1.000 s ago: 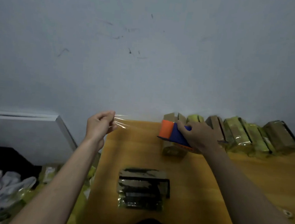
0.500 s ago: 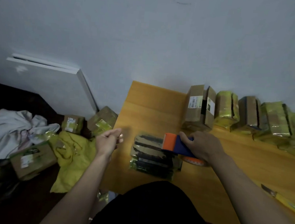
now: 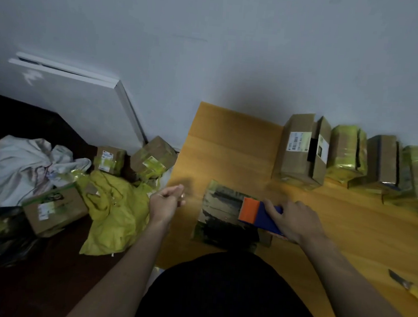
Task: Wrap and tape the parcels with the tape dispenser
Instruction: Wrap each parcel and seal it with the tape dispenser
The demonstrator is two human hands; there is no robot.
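At centre frame the right hand [image 3: 291, 221] grips the tape dispenser [image 3: 258, 216] over the flat parcel [image 3: 219, 218] on the table [image 3: 234, 145] — the left hand [image 3: 165, 201], fingers loosely curled, pinches something unclear.

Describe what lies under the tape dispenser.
The flat parcel on the table lies beneath the tape dispenser, gripped by the right hand. Whether they touch is hidden.

yellow knife [image 3: 412, 289], white cloth [image 3: 24, 166]
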